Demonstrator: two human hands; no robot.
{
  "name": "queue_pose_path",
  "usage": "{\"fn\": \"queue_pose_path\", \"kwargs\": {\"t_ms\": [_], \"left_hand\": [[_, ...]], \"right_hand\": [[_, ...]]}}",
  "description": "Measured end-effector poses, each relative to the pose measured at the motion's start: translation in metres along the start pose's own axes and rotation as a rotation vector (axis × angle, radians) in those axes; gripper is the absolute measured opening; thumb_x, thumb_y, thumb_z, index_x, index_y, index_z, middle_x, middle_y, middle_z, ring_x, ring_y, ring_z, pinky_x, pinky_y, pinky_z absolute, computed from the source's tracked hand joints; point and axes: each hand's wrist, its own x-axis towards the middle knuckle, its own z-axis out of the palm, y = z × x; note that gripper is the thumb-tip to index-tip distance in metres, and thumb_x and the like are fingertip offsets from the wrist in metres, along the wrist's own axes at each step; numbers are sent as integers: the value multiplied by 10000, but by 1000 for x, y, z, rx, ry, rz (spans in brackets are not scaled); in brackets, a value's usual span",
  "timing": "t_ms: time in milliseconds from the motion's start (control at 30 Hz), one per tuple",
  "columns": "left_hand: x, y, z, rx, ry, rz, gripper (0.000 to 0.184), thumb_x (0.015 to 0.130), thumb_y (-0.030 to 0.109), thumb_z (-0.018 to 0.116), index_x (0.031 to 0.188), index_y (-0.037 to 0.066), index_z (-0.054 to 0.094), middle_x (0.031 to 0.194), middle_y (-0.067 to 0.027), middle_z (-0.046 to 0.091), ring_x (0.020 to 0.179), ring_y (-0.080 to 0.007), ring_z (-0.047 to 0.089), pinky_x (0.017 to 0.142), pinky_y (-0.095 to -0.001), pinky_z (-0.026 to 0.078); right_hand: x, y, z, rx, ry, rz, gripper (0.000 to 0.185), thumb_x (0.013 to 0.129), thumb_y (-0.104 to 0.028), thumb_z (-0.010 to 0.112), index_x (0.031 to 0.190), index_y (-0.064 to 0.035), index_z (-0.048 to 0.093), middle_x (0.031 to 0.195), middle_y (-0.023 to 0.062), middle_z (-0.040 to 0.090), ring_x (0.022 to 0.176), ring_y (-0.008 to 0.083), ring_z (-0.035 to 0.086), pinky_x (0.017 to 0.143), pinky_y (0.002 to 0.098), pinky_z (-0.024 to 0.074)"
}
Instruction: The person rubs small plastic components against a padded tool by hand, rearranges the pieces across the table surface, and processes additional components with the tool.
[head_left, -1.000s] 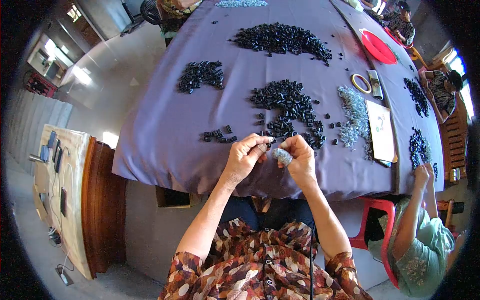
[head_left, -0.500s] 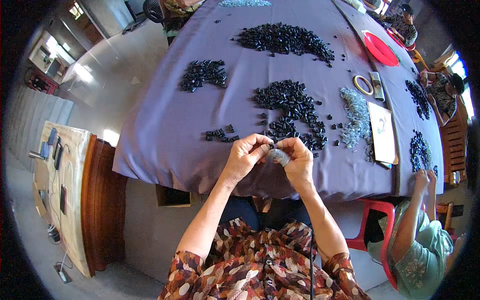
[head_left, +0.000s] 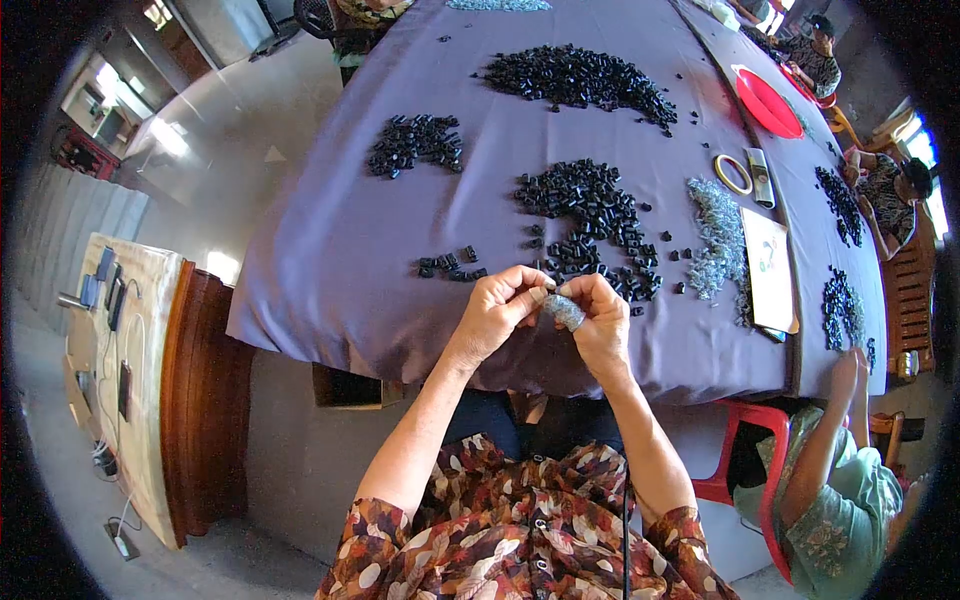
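Note:
Near the front edge of the table, my left hand (head_left: pixel 503 307) is closed in a pinch, its fingertips meeting those of my right hand. A small black plastic piece (head_left: pixel 553 290) seems to sit between the fingertips, mostly hidden. My right hand (head_left: pixel 602 322) is closed around a clump of small clear plastic pieces (head_left: pixel 564 312), which shows between thumb and palm. Just beyond both hands lies a heap of small black plastic pieces (head_left: pixel 580 200). A few more black pieces (head_left: pixel 448 264) are scattered to the left of my left hand.
Purple cloth (head_left: pixel 310 240) covers the table. Rightward are a clear-piece pile (head_left: pixel 716 240), a white sheet (head_left: pixel 766 268), a tape roll (head_left: pixel 732 174) and a red basin (head_left: pixel 768 102). Other black heaps (head_left: pixel 415 146) lie farther off. A person in green (head_left: pixel 835 500) sits at right.
The view has shifted slightly. My hands stay together at nearly the same spot, with small finger movements; the clear clump remains in my right hand.

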Motion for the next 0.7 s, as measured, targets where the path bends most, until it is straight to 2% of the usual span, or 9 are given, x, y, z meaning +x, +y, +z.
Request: {"fn": "queue_pose_path", "kwargs": {"t_ms": [133,333,533,700], "left_hand": [[0,0,-2,4,-6,-8,76,881,91,575,912,54,633,709,41,574,570,-26,471,508,-170,377],[-2,4,-2,14,-47,-8,74,880,68,581,892,19,635,705,23,579,578,-38,491,521,-180,416],[-2,-2,-3,5,-65,19,54,862,41,599,886,16,641,710,18,591,581,-38,495,530,-185,425],[-2,-3,-3,48,-62,37,58,845,-3,588,869,11,639,697,27,582,586,-31,491,530,-185,422]], "right_hand": [[1,-2,1,28,-26,-13,142,776,-28,697,814,-41,560,697,-31,563,627,40,509,553,195,429],[-1,-10,1,232,-84,58,171,781,-58,710,767,-53,540,696,-30,560,602,33,502,522,189,420],[-1,-3,-4,146,-100,47,196,765,-65,729,747,-47,534,712,-26,552,585,29,488,496,187,406],[-2,-1,-4,77,-85,22,233,736,-60,753,730,-40,521,709,-25,542,633,36,472,551,195,401]]}}
